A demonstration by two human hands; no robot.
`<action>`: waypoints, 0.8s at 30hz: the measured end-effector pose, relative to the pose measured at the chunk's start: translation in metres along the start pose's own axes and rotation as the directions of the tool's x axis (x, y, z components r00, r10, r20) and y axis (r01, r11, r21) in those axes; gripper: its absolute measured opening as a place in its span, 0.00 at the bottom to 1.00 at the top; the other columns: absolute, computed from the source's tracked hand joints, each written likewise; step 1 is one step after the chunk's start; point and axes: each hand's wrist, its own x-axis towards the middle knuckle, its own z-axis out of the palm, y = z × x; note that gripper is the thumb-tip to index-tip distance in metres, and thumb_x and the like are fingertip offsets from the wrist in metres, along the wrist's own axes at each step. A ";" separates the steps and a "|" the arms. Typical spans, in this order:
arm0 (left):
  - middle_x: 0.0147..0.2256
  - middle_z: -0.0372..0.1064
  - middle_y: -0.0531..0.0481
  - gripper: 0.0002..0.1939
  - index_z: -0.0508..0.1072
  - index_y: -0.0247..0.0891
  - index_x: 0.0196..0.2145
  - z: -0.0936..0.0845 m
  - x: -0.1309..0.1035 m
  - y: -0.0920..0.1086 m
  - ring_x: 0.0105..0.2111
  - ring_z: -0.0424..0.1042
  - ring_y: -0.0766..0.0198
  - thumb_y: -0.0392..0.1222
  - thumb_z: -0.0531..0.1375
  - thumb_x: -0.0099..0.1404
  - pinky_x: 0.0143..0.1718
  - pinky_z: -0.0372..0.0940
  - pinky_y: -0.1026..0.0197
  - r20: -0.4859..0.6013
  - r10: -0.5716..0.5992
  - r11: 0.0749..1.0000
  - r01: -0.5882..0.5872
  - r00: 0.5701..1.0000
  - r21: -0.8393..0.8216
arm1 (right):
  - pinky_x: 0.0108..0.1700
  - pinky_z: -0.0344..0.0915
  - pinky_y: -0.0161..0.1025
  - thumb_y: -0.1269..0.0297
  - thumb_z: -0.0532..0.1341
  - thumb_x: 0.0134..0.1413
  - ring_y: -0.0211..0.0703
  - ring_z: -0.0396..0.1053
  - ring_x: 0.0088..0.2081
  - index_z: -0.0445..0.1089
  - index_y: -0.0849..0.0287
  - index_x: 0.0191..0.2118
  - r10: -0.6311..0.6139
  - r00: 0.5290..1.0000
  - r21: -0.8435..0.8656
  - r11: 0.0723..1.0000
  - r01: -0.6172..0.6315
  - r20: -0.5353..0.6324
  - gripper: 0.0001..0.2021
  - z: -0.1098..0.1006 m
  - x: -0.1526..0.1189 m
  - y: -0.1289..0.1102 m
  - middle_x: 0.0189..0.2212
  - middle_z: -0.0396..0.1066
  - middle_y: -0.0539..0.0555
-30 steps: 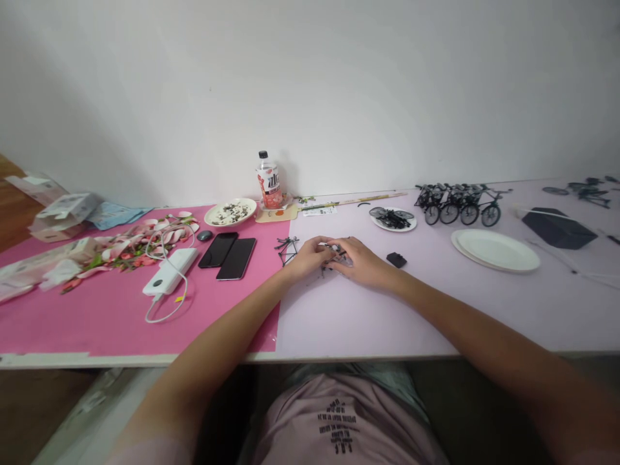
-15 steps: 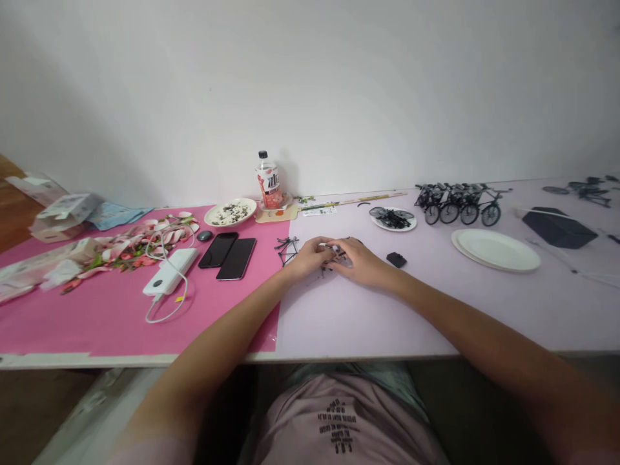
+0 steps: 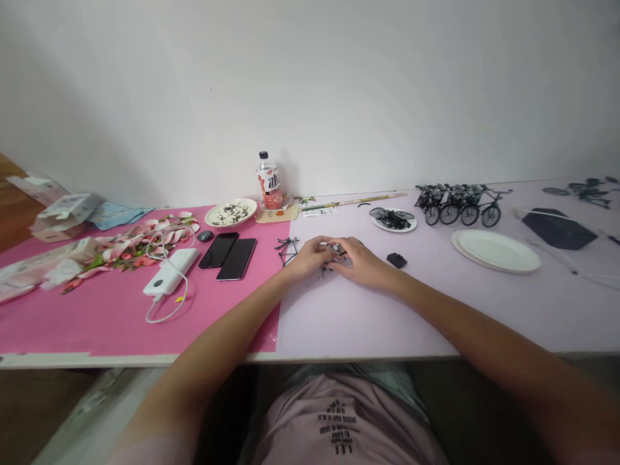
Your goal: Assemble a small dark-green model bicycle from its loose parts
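My left hand (image 3: 312, 256) and my right hand (image 3: 358, 260) meet over the pale half of the table, fingertips close together. Between them are small black model bicycle parts (image 3: 341, 254), largely covered by the fingers, so their exact shape is hidden. Both hands have curled fingers closed on these parts. A thin black model bicycle frame (image 3: 289, 250) lies just left of my left hand. To the right of my right hand rests a small black block-like piece (image 3: 396, 259). Farther back, a white plate (image 3: 413, 227) carries black wheels and other small parts.
Assembled model bicycles (image 3: 458, 203) stand in a row at the back right, behind stacked white plates (image 3: 498, 250). Left are two phones (image 3: 236, 259), a white power bank (image 3: 170, 271) with a cable, and pink petals (image 3: 140, 242). A bottle (image 3: 270, 184) stands by the wall.
The hands stay in the same place, with only a very slight shift of the fingers and the parts between them. Everything else on the table looks unchanged.
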 end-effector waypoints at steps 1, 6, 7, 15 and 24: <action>0.32 0.79 0.46 0.18 0.71 0.33 0.48 0.000 0.000 0.000 0.26 0.73 0.66 0.34 0.66 0.59 0.28 0.64 0.65 0.000 0.002 1.000 -0.002 1.000 -0.003 | 0.58 0.72 0.60 0.55 0.66 0.65 0.56 0.71 0.57 0.63 0.48 0.67 0.008 1.000 0.010 1.000 -0.008 0.005 0.27 0.000 0.000 -0.001 0.57 0.68 0.61; 0.32 0.80 0.45 0.19 0.72 0.32 0.48 -0.001 0.002 -0.003 0.25 0.73 0.66 0.35 0.67 0.59 0.28 0.63 0.65 0.011 0.019 1.000 -0.019 1.000 0.007 | 0.58 0.73 0.60 0.57 0.67 0.65 0.56 0.70 0.58 0.64 0.49 0.65 0.015 1.000 0.044 0.999 -0.015 0.002 0.26 -0.002 0.000 -0.007 0.56 0.69 0.61; 0.32 0.80 0.45 0.19 0.72 0.32 0.48 -0.001 0.002 -0.003 0.25 0.73 0.66 0.35 0.67 0.59 0.28 0.64 0.65 0.010 0.017 1.000 -0.017 1.000 0.006 | 0.58 0.73 0.60 0.57 0.67 0.65 0.56 0.70 0.58 0.65 0.49 0.65 0.016 1.000 0.048 0.999 -0.016 0.001 0.25 -0.003 0.000 -0.008 0.55 0.69 0.61; 0.34 0.80 0.44 0.18 0.73 0.32 0.48 0.001 0.000 0.000 0.29 0.77 0.63 0.35 0.66 0.61 0.31 0.66 0.64 -0.007 0.006 1.000 -0.006 1.000 -0.021 | 0.58 0.73 0.60 0.55 0.67 0.65 0.55 0.71 0.57 0.65 0.48 0.65 0.028 1.000 0.063 0.998 -0.028 0.005 0.26 -0.003 0.000 -0.007 0.57 0.67 0.61; 0.32 0.80 0.45 0.18 0.73 0.31 0.49 0.001 -0.003 0.005 0.26 0.75 0.65 0.33 0.65 0.61 0.28 0.65 0.65 0.004 0.014 1.000 -0.014 1.000 0.001 | 0.58 0.73 0.57 0.55 0.67 0.64 0.52 0.73 0.55 0.63 0.46 0.66 0.024 0.999 0.115 0.993 -0.026 0.021 0.27 -0.005 -0.002 -0.009 0.58 0.65 0.59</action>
